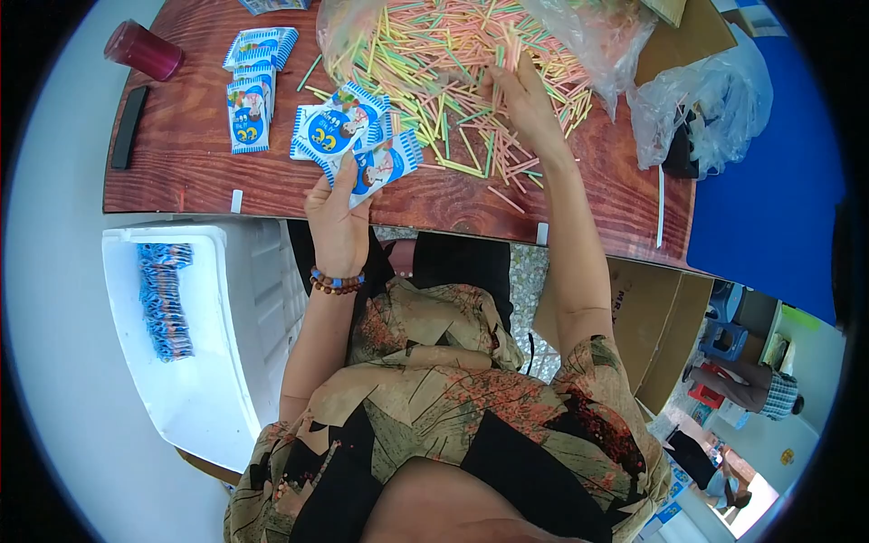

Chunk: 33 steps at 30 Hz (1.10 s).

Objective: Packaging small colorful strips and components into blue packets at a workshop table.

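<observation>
Wood-grain tabletop (195,185), reddish brown, stretches across a workspace where a loose heap of pastel sticks (434,63) in pink, yellow and green spreads over the far side. At the heap's right part, a worker's right hand (527,104) has its fingers closed around a small bunch of the sticks. To the left and nearer the table's edge, the left hand (342,222) pinches a blue-and-white packet (387,166), thumb on top, tilted against other packets (328,131) lying just beyond it. Farther left, an overlapping row of matching packets (249,113) lies near a red cup (145,51) and a black strip (129,127). Below the table at left, a white foam box (163,398) holds a column of small blue packets (165,303). Transparent plastic bags (711,104) sit at right, beside a blue surface (751,231); two other people (780,395) appear in the background.
</observation>
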### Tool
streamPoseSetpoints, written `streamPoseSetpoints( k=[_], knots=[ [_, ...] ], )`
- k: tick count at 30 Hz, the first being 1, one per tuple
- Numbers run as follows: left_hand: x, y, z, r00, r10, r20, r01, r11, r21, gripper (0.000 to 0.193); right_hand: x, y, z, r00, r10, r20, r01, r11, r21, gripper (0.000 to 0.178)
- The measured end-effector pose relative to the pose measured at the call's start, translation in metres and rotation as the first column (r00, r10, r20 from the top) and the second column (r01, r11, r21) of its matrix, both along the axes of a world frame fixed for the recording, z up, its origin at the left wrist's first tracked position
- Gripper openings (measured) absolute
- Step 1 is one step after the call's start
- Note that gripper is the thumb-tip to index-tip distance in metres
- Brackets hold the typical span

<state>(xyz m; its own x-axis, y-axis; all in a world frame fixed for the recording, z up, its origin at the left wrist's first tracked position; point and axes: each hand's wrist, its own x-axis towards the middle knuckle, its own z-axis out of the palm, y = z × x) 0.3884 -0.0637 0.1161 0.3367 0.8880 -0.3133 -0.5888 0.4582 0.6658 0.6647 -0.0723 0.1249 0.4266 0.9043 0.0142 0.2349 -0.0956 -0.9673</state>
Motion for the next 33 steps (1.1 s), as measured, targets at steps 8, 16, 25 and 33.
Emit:
streamPoseSetpoints(
  k=[8,16,25,33],
  knots=[
    [0.002,0.001,0.003,0.998,-0.030,0.046,0.030,1.000,-0.001,0.016,0.004,0.010,0.000,0.822,0.065,-0.565,0.026,0.988,0.152,0.023],
    [0.003,-0.002,0.005,1.000,-0.029,-0.003,0.029,0.999,-0.031,0.014,-0.007,0.022,0.005,0.945,0.025,-0.327,0.056,0.971,0.234,0.023],
    [0.005,-0.002,0.005,0.998,-0.059,0.015,0.060,0.998,-0.025,0.015,-0.025,0.013,-0.010,0.984,-0.018,-0.176,0.078,0.938,0.338,0.018],
    [0.026,0.006,0.012,0.984,-0.073,0.165,0.082,0.996,-0.045,0.017,-0.024,0.017,0.010,0.696,0.117,-0.708,0.275,0.868,0.414,0.015]
  ],
)
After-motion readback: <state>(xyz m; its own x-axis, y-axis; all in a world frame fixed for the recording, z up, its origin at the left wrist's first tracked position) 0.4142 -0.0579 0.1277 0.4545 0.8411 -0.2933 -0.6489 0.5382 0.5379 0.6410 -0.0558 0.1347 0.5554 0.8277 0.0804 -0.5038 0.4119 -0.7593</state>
